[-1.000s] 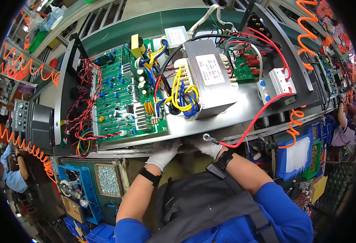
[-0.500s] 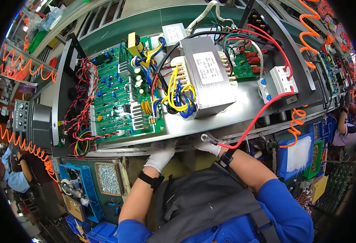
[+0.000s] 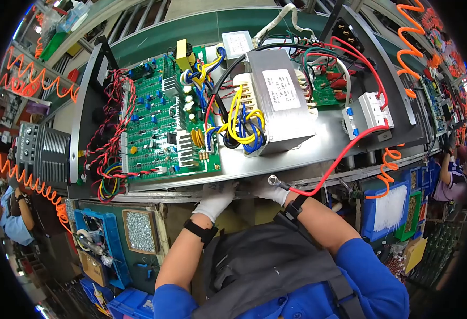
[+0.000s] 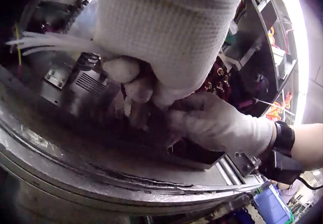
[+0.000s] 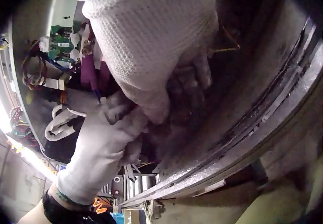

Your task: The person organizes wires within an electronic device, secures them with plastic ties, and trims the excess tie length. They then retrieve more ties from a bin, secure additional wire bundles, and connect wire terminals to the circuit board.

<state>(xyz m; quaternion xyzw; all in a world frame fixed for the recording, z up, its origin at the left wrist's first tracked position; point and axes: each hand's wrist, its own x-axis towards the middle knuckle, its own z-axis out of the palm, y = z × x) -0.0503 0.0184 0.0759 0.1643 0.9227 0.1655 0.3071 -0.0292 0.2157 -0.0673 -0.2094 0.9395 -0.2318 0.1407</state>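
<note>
Under the front edge of a metal chassis (image 3: 233,169), in the head view, are the gloved left hand (image 3: 215,200) and right hand (image 3: 274,193), their fingers hidden. In the left wrist view the left hand (image 4: 161,37) has curled fingers, with a bundle of thin white strips (image 4: 55,43) sticking out from it. The right hand (image 4: 217,123) meets its fingertips there. The right wrist view shows the right hand (image 5: 151,47) bent down against the left hand (image 5: 98,148), beside purple-sleeved parts (image 5: 90,73). Shadow hides what the right fingers touch.
On the chassis are a green circuit board (image 3: 151,119), a transformer (image 3: 284,101) and a breaker (image 3: 374,111). A red cable (image 3: 332,169) hangs over the front edge. Orange coiled hoses (image 3: 390,165) and a blue bin of white strips (image 3: 386,210) stand right.
The head view has shifted slightly, so the chassis appears a little farther right than half a second ago. Both hands stay under its front edge.
</note>
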